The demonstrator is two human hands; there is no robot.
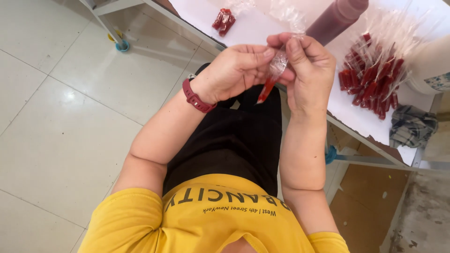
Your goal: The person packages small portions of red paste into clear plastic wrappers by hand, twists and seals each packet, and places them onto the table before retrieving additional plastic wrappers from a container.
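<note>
Above the person's lap, both hands meet around a small clear plastic pouch (275, 70) filled at its pointed lower end with red sauce; the left hand (234, 70), with a dark red wristband (196, 98) on its wrist, has its fingers curled in and pinching the pouch from one side; the right hand (309, 65) pinches the crinkled clear top of the same pouch between thumb and fingers; the red tip hangs free below the hands. Beyond them stands a white table (361, 119); on it lie a heap of filled red pouches (372, 84), a smaller bunch of pouches (223, 21), a dark red bottle (335, 18) and a checked cloth (411, 126) near the edge.
</note>
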